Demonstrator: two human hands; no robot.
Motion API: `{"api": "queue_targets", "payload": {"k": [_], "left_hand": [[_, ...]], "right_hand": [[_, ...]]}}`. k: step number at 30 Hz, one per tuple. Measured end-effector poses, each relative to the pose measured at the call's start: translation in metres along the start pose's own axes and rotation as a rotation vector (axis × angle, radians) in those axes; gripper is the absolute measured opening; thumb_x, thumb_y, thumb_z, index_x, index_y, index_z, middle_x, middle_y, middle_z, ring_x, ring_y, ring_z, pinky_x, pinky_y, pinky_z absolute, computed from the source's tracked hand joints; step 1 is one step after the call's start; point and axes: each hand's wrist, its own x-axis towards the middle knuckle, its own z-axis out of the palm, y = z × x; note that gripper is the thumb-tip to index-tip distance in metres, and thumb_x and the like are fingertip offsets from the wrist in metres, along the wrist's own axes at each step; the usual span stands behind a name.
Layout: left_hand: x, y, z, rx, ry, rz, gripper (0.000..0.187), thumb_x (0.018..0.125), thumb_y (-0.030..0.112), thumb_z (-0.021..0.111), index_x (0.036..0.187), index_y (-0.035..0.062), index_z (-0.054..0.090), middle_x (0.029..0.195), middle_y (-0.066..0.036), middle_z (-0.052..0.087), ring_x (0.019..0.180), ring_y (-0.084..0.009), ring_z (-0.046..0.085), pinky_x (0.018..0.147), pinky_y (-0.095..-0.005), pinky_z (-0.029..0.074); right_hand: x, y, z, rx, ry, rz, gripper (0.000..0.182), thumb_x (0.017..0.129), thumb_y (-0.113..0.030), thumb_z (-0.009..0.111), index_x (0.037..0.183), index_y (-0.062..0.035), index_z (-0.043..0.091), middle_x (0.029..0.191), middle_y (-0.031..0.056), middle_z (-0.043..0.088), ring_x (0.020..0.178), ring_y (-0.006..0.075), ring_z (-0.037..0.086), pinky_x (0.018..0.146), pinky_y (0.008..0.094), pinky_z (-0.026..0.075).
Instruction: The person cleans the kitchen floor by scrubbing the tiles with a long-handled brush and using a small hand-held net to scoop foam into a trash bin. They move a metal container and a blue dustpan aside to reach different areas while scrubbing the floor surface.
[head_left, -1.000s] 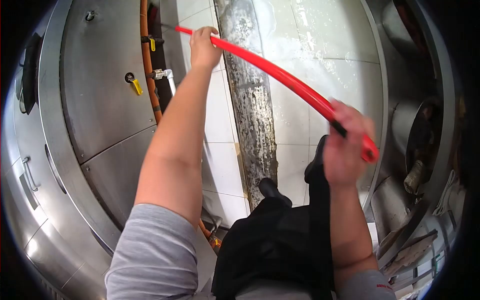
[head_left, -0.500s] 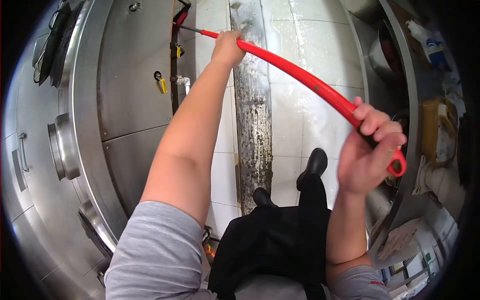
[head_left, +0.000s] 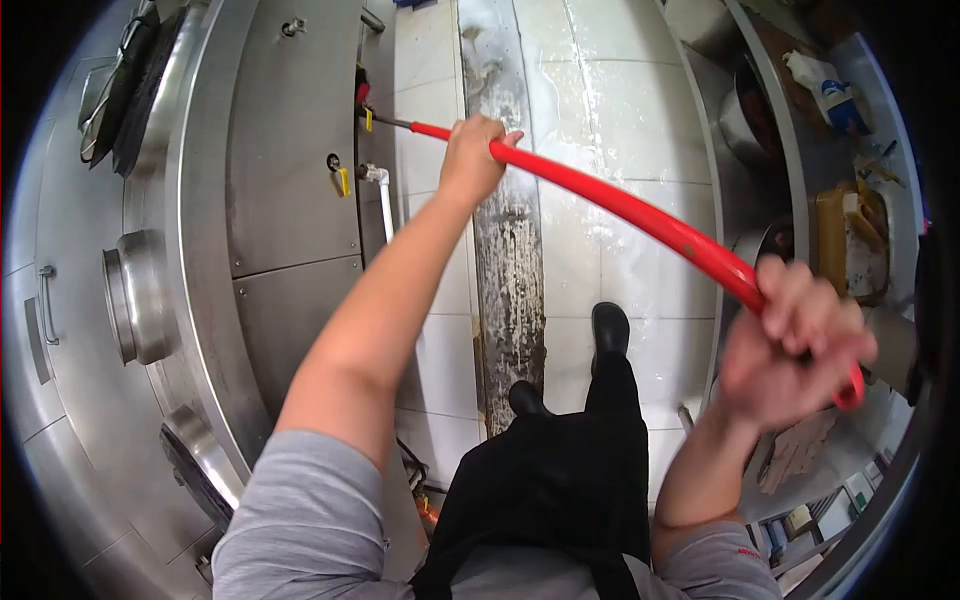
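Note:
A long red pole (head_left: 630, 210) slants across the view, with a loop at its near end and a thin metal section at its far end. My left hand (head_left: 474, 158) is closed around its lower part. Near the loop, my right hand (head_left: 795, 340), slightly blurred, wraps the upper end. The metal section reaches under the steel counter on the left, where a red piece (head_left: 362, 86) shows at the edge; whatever the pole ends in is hidden.
A steel counter front (head_left: 295, 140) with yellow-tagged valves (head_left: 341, 180) and a white pipe (head_left: 386, 205) runs along the left. Wet white tiles (head_left: 650, 130) flank a worn dark floor strip (head_left: 510, 270). Shelving on the right holds a metal bowl (head_left: 745, 120) and a yellowish tub (head_left: 835, 235).
Both hands have moved toward me with the pole, my right hand also outward to the right. The pole's far end has come nearer along the counter's edge. My view has shifted slightly.

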Motion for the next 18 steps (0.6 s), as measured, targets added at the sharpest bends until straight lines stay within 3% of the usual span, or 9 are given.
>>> {"api": "queue_targets", "payload": {"k": [1,4,6,8,11,12,13,14,18], "left_hand": [[0.005,-0.016,0.012,-0.023,0.069,0.129,0.026,0.084,0.023,0.071,0.074,0.0022,0.060,0.089,-0.017,0.061,0.088,-0.0371,0.056,0.080,-0.0434,0.045],[0.008,-0.034,0.039,0.184,0.202,0.110,0.024,0.083,0.023,0.072,0.078,0.0026,0.062,0.096,-0.017,0.062,0.095,-0.0365,0.056,0.086,-0.0425,0.045],[0.004,-0.037,0.042,-0.062,0.270,-0.139,0.024,0.081,0.022,0.073,0.076,0.0030,0.060,0.090,-0.016,0.062,0.091,-0.0373,0.056,0.085,-0.0445,0.043],[-0.018,-0.005,0.026,-0.041,0.179,-0.269,0.030,0.080,0.020,0.074,0.067,0.0036,0.053,0.076,-0.015,0.057,0.080,-0.0373,0.053,0.078,-0.0459,0.042],[-0.039,0.053,0.017,-0.053,0.204,-0.116,0.036,0.077,0.015,0.073,0.058,0.0065,0.044,0.061,-0.012,0.049,0.065,-0.0339,0.048,0.069,-0.0433,0.037],[-0.039,0.072,0.016,-0.066,0.204,-0.090,0.036,0.076,0.013,0.073,0.057,0.0076,0.043,0.058,-0.010,0.047,0.063,-0.0322,0.047,0.068,-0.0416,0.036],[-0.036,0.091,0.018,-0.065,0.203,-0.095,0.036,0.076,0.013,0.073,0.057,0.0076,0.043,0.058,-0.010,0.047,0.063,-0.0322,0.047,0.068,-0.0416,0.036],[-0.033,0.110,0.020,-0.133,0.253,-0.117,0.035,0.074,0.012,0.072,0.056,0.0088,0.042,0.057,-0.009,0.045,0.061,-0.0306,0.046,0.067,-0.0406,0.035],[0.004,0.121,0.024,-0.185,0.386,-0.107,0.037,0.074,0.007,0.072,0.057,0.0087,0.039,0.057,-0.008,0.043,0.058,-0.0289,0.041,0.063,-0.0366,0.034]], "right_hand": [[0.000,0.024,-0.004,-0.018,0.136,-0.003,0.041,0.103,-0.042,0.041,0.070,-0.0161,0.040,0.063,-0.0025,0.037,0.063,0.0130,0.037,0.072,0.0322,0.033],[0.010,0.073,-0.026,0.015,0.300,0.035,0.039,0.104,-0.044,0.032,0.078,-0.0154,0.037,0.064,-0.0004,0.040,0.060,0.0144,0.040,0.075,0.0360,0.038],[0.003,0.075,-0.022,0.049,0.229,0.045,0.041,0.104,-0.046,0.032,0.077,-0.0154,0.036,0.063,-0.0010,0.040,0.061,0.0141,0.040,0.073,0.0352,0.038],[-0.012,0.043,-0.026,-0.001,0.127,0.015,0.041,0.103,-0.047,0.033,0.076,-0.0163,0.035,0.060,-0.0041,0.040,0.052,0.0103,0.038,0.061,0.0306,0.037],[-0.006,-0.031,-0.050,0.027,0.103,-0.029,0.039,0.100,-0.036,0.046,0.068,-0.0164,0.034,0.051,-0.0032,0.038,0.043,0.0085,0.034,0.055,0.0222,0.036],[0.012,-0.046,-0.048,0.314,0.081,-0.059,0.032,0.090,-0.027,0.051,0.063,-0.0198,0.035,0.048,-0.0053,0.038,0.041,0.0060,0.034,0.059,0.0233,0.036],[0.011,-0.092,-0.082,0.129,0.201,-0.099,0.026,0.082,-0.025,0.051,0.061,-0.0194,0.035,0.046,-0.0062,0.036,0.042,0.0052,0.036,0.058,0.0235,0.037],[0.015,-0.142,-0.151,0.298,-0.063,-0.072,0.021,0.076,-0.025,0.049,0.059,-0.0188,0.038,0.047,-0.0061,0.037,0.043,0.0056,0.036,0.058,0.0241,0.036],[0.090,-0.070,-0.049,0.174,-0.106,-0.230,0.030,0.092,-0.037,0.058,0.073,-0.0162,0.047,0.055,-0.0097,0.037,0.046,0.0050,0.040,0.053,0.0207,0.040]]}}
